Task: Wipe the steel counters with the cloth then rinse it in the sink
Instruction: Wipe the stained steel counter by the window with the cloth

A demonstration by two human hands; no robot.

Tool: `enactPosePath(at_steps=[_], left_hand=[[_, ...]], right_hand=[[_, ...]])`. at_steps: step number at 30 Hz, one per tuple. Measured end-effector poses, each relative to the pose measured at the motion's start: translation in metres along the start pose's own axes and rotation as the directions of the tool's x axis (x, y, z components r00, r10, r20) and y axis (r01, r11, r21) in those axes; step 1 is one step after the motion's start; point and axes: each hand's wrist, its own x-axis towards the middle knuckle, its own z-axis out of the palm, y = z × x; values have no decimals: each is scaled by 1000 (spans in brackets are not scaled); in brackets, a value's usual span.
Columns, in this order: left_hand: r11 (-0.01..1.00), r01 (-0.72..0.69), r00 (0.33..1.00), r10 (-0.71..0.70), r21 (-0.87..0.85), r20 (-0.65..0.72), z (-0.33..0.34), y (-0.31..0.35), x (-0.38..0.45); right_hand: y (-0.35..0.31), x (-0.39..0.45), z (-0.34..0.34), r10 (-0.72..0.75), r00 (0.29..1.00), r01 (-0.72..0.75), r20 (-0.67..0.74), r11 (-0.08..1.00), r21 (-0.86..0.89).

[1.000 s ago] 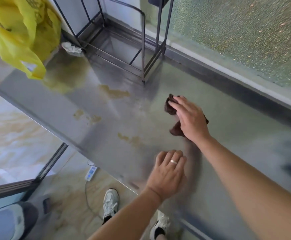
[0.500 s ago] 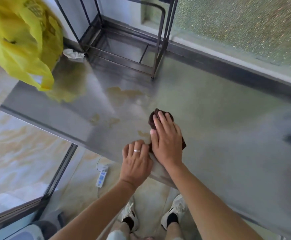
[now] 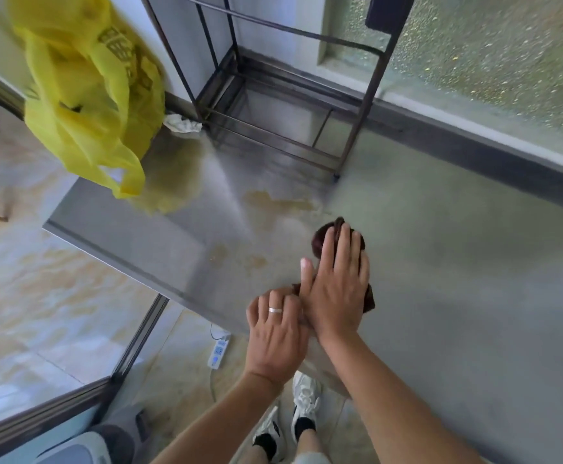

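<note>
The right hand [image 3: 337, 289] lies flat, fingers straight and together, pressing the dark brown cloth [image 3: 320, 237] onto the steel table [image 3: 457, 279] near its front edge. The left hand [image 3: 275, 336], wearing a ring, rests just beside it at the table's edge with fingers loosely bent, holding nothing I can make out. Brownish stains [image 3: 280, 202] mark the steel beyond the cloth. Farther back stands a metal rack [image 3: 273, 142], with a crumpled white rag [image 3: 181, 123] and a yellow plastic bag [image 3: 89, 92] to its left.
</note>
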Motion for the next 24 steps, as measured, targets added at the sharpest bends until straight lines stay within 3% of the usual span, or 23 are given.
enactPosePath(at_steps=[7, 14, 19, 24], left_hand=[[994, 56, 996, -48, 97, -79, -19, -27, 42], [983, -4, 997, 17, 182, -72, -31, -63, 57], [992, -35, 996, 45, 125, -82, -33, -77, 60], [993, 35, 992, -21, 110, -121, -53, -119, 70]], right_hand=[[-42, 79, 8, -48, 999, 49, -19, 997, 63], [-44, 91, 17, -161, 983, 171, -89, 978, 118], [-55, 96, 23, -295, 951, 304, -94, 947, 104], [-55, 95, 26, -316, 936, 331, -152, 940, 85]])
